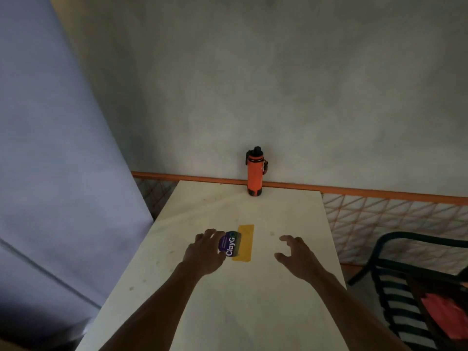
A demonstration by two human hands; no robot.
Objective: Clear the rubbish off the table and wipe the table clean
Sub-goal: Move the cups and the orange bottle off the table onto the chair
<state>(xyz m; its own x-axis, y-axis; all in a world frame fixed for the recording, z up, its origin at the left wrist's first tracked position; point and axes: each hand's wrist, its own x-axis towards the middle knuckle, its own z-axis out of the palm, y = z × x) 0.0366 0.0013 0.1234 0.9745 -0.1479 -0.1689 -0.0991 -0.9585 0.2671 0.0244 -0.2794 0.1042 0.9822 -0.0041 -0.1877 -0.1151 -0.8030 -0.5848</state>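
Note:
A pale table [228, 300] stretches away from me to the wall. My left hand [205, 252] grips a purple round-ended packet labelled ClayG [229, 245] at the table's middle. The packet partly overlaps a yellow rectangular cloth [245, 243] that lies flat on the table. To the right of the cloth my right hand [295, 254] hovers with its fingers spread and nothing in it. Faint stains mark the tabletop near the hands.
An orange bottle with a black cap [255, 172] stands upright at the table's far edge against the wall. A dark slatted chair [405, 287] with something red on it stands at the right. A bluish curtain [63, 173] hangs at the left.

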